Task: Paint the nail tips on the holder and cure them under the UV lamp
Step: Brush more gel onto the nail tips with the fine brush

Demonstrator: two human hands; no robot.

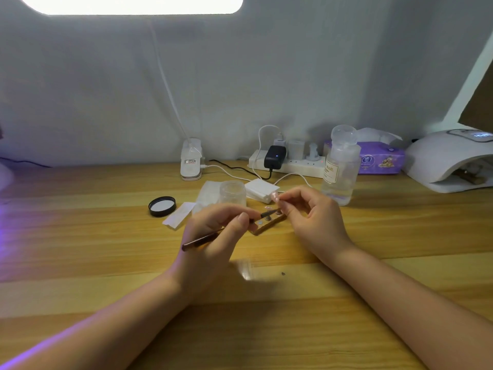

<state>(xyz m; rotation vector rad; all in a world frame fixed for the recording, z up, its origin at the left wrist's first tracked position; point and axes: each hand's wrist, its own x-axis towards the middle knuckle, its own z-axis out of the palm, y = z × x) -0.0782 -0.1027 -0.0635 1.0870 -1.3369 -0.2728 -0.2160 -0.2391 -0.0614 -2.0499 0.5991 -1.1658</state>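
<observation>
Over a wooden table (80,236), the left hand (213,236) grips a thin dark brush (202,239) like a pen, fingers curled round its shaft, with the bristle end pointing toward the right hand (312,217). The right hand pinches a small nail tip (275,196) between thumb and forefinger, holding it just above a narrow wooden holder (269,225) that lies on the table between the two hands (a few small round studs show on its top). The brush tip sits just beside the pinched nail tip; whether they touch cannot be told.

Behind the hands stand an open clear jar (232,193), its black lid (162,206) lying to the left, and a clear bottle (341,166) of liquid to the right. The white UV lamp (448,161) sits at the far right edge of the table, well apart from the holder, beside a purple tissue pack (378,158). A white power strip (288,164) runs along the wall.
</observation>
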